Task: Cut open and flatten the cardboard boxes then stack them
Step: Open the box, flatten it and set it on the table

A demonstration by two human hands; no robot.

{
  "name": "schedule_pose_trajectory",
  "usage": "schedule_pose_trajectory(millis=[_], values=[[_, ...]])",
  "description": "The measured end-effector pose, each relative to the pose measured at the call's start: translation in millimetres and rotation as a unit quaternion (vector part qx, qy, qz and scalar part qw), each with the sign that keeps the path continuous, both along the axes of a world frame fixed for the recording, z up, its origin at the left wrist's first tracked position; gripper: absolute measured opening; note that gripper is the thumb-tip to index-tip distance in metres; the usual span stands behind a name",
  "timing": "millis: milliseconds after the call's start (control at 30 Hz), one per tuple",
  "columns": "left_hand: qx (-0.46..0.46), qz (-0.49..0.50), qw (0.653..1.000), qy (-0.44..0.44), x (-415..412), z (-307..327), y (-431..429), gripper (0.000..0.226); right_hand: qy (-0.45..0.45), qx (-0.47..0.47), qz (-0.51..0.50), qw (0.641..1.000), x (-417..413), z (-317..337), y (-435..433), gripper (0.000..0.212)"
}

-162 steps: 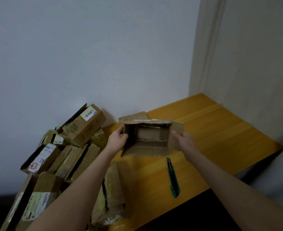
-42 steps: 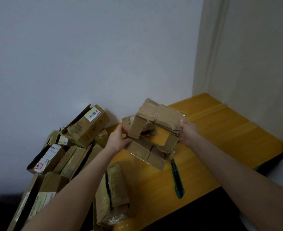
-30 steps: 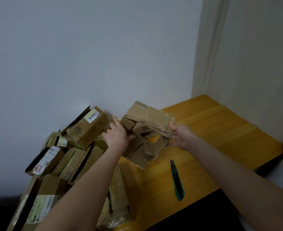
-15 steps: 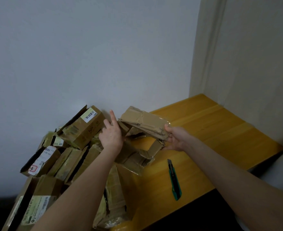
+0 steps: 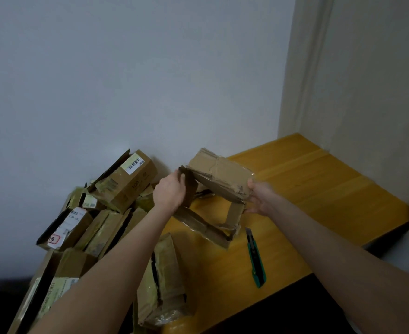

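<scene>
Holding a half-collapsed cardboard box [image 5: 222, 174] over the yellow bench [image 5: 319, 189], skewed into a slanted open frame, top panel tilted down toward the right. With the left grip [image 5: 168, 195], clasping the dark flap at the box's left end, fingers curled over its edge. With the right grip [image 5: 260, 197], clamping the right end of the top panel, thumb on top and fingers underneath. Lowest corner either touching the bench or just above it, impossible to tell (too much shadow there). Lying flat on the bench just beside that low corner, apart from both grips: a green utility knife [image 5: 256, 259], pointing lengthwise toward the near edge. Heaped to the left against the pale wall [image 5: 126, 80]: a pile of unflattened boxes [image 5: 97, 227], topped by a tilted labelled box [image 5: 128, 182] bearing a barcode sticker. Leaning at the bench's near left corner, below the left forearm: one more torn box [image 5: 162, 283], split along its side.
</scene>
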State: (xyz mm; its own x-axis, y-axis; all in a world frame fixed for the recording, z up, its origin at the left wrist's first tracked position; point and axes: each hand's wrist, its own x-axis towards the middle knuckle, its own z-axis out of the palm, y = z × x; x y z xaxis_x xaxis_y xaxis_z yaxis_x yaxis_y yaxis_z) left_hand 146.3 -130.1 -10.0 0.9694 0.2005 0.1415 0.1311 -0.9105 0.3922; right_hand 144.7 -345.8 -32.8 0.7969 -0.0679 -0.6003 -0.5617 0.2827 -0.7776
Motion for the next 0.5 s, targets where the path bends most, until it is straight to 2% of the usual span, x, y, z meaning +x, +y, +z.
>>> schedule_pose_trajectory(millis=[67, 133, 233, 367, 500], values=[[-0.086, 0.026, 0.996, 0.001, 1.9, -0.4, 6.9, 0.035, 0.000, -0.030, -0.015, 0.999, -1.5, -2.3, -4.5, 0.030], [-0.132, 0.057, 0.990, -0.006, 3.3, -0.7, 10.5, 0.033, -0.015, -0.052, -0.021, 0.998, -1.1, -5.1, -8.1, 0.025], [-0.154, 0.075, 0.985, -0.015, 3.3, -2.6, 7.4, 0.029, -0.030, -0.101, -0.013, 0.994, -2.2, -10.6, -8.5, 0.034], [-0.182, 0.083, 0.979, -0.029, -0.2, -9.6, 4.3, 0.030, -0.056, -0.250, 0.013, 0.966, -9.5, -21.3, -11.1, 0.047], [-0.251, 0.101, 0.962, -0.038, -1.1, -15.6, 3.4, 0.028, -0.043, -0.277, 0.124, 0.952, -20.0, -32.0, -16.5, 0.068]])
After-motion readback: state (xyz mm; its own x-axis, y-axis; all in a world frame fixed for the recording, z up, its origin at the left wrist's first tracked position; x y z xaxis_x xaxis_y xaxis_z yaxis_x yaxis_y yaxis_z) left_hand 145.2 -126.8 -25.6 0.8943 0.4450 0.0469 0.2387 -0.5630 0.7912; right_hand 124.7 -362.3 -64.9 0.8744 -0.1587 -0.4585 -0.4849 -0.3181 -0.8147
